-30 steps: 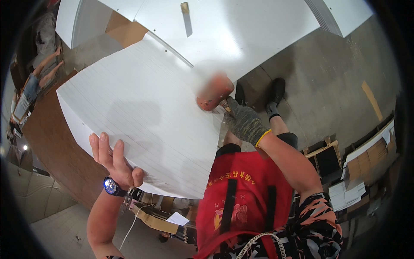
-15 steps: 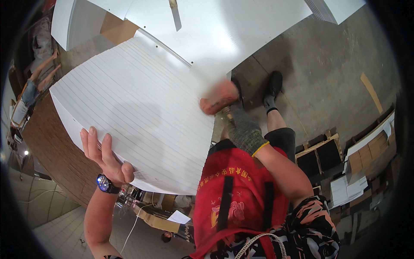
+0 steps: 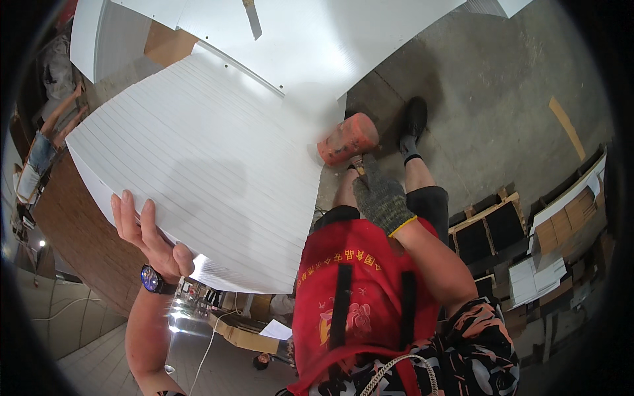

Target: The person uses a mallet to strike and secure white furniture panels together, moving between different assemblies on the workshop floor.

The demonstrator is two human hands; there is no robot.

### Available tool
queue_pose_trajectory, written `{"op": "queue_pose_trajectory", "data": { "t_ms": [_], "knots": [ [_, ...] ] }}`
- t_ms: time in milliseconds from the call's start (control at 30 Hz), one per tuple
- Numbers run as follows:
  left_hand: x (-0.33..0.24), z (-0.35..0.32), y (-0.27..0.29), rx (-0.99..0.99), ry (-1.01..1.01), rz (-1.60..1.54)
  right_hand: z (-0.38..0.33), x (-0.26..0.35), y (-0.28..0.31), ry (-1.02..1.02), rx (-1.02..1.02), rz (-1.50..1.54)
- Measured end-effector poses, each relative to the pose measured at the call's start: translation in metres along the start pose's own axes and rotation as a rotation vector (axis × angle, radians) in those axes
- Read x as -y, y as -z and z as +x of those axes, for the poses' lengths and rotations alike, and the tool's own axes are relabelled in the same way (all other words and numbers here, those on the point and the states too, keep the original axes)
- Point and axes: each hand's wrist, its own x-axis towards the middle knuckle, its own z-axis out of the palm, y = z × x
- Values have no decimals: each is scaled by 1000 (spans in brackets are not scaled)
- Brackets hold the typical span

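A thick block of white sheets (image 3: 198, 152), its long edges showing as lines, takes up the middle of the view. Against its near-left side lies my bare left hand (image 3: 153, 237), fingers stretched out along the face and holding nothing; a watch (image 3: 151, 279) is on that wrist. My right hand (image 3: 382, 198), in a grey knit glove, is wrapped round the short handle of an orange-red mallet (image 3: 348, 138). The worn mallet head is at the block's right edge; whether it touches the block I cannot tell.
A white panel (image 3: 297, 39) with small holes lies beyond the block, with a putty knife-like tool (image 3: 251, 18) on it. A brown board (image 3: 79, 224) is at left. Cartons and pallets (image 3: 489, 231) stand at right on the grey floor (image 3: 502, 105). Another person (image 3: 41, 155) is at far left.
The mallet and my right hand have shifted a little to the right, and the mallet's blur has lessened. My left hand stays against the block, while the whole view has shifted slightly.
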Motion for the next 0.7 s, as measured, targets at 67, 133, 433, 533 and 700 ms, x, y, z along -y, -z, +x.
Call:
{"op": "queue_pose_trajectory", "data": {
  "t_ms": [67, 133, 433, 533, 700],
  "knots": [
    [2, -3, 0, 3, -4, 2, 4, 5, 5, 26, -13, 16],
    [3, -4, 0, 6, -5, 5, 6, 14, 14, -41, 64, 19],
    [3, -4, 1, 5, -3, -20, 9, 15, 19, -58, 131, -2],
    [3, -1, -1, 4, -2, -33, 6, 19, 8, -30, -102, 179],
    [5, -5, 1, 34, 1, -21, 11, 45, 30, 279, -13, 89]
  ]
}}
